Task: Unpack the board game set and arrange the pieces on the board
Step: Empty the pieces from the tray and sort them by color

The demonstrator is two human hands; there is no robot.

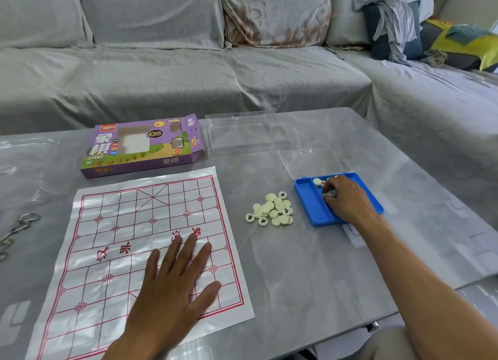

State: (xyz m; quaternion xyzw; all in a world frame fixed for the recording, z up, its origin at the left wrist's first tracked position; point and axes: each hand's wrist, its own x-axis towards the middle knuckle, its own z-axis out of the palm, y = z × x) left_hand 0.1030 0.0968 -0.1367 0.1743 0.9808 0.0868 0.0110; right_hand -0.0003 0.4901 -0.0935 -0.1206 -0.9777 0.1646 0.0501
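2 hands are in view: the right hand point(347, 200) reaches into the blue plastic tray point(310, 200), fingers curled around a few pale round xiangqi pieces point(329, 193), while the left hand point(172, 281) presses flat, fingers spread, on the glossy paper board point(113, 224) printed with a red grid. A heap of cream discs point(272, 210) lies between board and tray. The purple box point(142, 146) reads "XIANG QI".

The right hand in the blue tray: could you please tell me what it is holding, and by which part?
The right hand pinches small cream round game pieces in its fingertips, inside the blue plastic tray; which part of them it grips cannot be told.
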